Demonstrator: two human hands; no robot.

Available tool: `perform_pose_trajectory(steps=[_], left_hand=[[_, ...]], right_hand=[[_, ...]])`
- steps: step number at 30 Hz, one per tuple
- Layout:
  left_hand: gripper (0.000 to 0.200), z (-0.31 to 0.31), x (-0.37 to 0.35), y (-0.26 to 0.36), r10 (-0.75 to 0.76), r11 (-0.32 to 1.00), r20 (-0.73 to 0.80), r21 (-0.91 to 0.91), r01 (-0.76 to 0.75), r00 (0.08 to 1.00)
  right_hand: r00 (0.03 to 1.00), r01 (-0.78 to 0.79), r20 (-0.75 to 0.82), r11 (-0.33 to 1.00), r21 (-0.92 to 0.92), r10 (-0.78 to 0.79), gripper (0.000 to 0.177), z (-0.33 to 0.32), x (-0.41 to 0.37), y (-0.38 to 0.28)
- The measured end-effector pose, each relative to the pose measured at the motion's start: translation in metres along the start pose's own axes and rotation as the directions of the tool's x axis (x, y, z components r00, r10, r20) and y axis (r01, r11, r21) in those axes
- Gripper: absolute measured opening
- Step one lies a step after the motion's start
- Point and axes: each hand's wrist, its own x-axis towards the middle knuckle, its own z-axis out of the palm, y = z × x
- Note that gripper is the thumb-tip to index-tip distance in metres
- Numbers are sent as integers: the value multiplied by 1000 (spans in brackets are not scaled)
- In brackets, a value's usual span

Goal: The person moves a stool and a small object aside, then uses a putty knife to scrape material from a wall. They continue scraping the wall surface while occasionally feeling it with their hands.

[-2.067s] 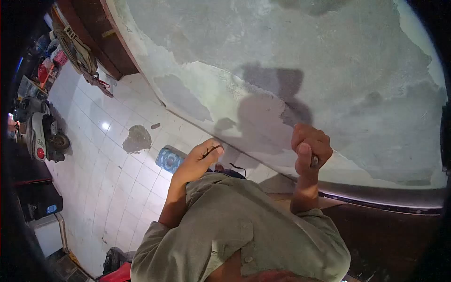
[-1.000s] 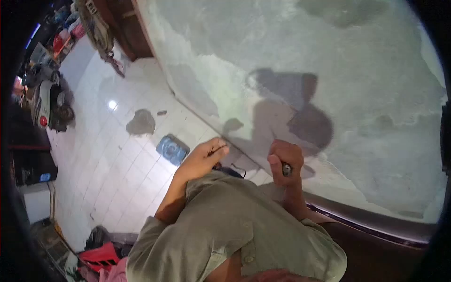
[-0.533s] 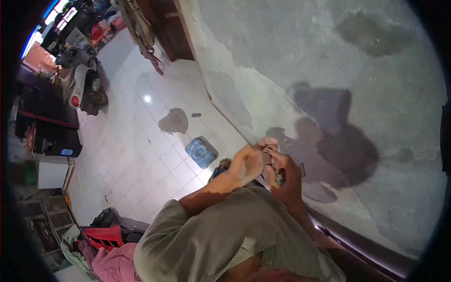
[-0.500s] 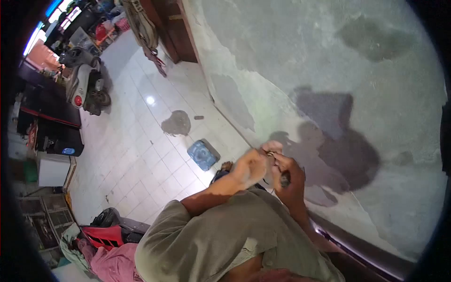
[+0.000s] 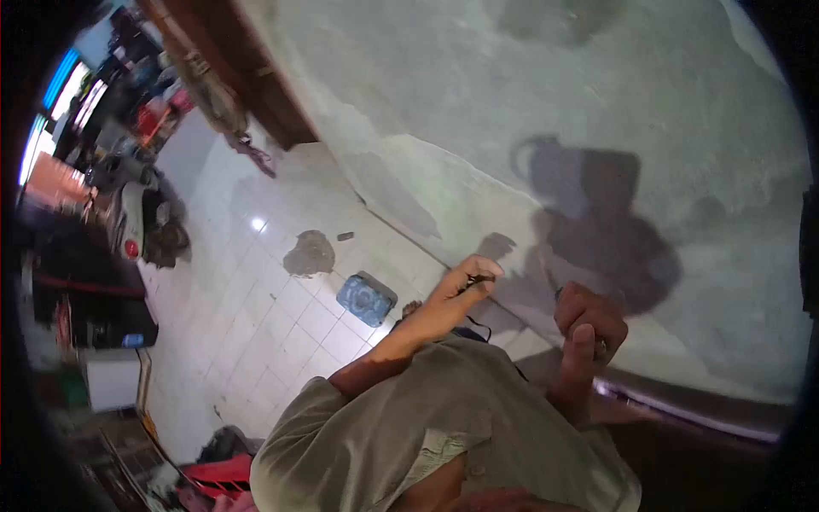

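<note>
My left hand (image 5: 456, 294) is at the middle of the view, its fingers closed on a thin dark cord (image 5: 479, 280) whose end hangs in a loop below. To the right, my right hand (image 5: 590, 322) is curled in front of the wall, wrapped round a small tool (image 5: 601, 346) with a rounded end; its other end, near the forefinger, is mostly hidden by the fingers. The two hands are apart. Shadows of the head and hands fall on the grey, patchy wall (image 5: 409, 111).
A blue patterned box-like object (image 5: 366, 299) lies on the white tiled floor (image 5: 273, 316), near a grey patch (image 5: 309, 254) and a small brown block (image 5: 345, 236). A scooter (image 5: 145, 224) stands at the left. Hanging cloth (image 5: 209, 90) is beside the brown door frame.
My hands were close together and have moved apart, the right one going right. The cord now shows hanging from my left hand. The view has tilted slightly.
</note>
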Motion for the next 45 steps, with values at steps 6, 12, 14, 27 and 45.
perform_pose_trajectory(steps=[6, 12, 14, 27, 45], left_hand=[[41, -4, -4, -13, -222, 974, 183, -5, 227, 958], [76, 10, -6, -7, -338, 891, 125, -275, 360, 933], [59, 6, -3, -3, -441, 738, 151, -500, 453, 885], [52, -28, 6, -4, -56, 908, -384, -403, -112, 922], [84, -154, 55, 31, 204, 925, -320, 373, -75, 925]], right_hand=[[985, 169, 33, 985, 16, -169, 54, 1, 4, -7], [888, 132, 434, 988, 81, -154, 42, 34, -25, 19], [786, 249, 579, 968, 24, -216, 37, 46, -26, 23], [920, -98, 315, 915, -391, 233, 63, 74, -44, 48], [783, -182, 390, 778, -601, 484, 57, 166, 42, 122]])
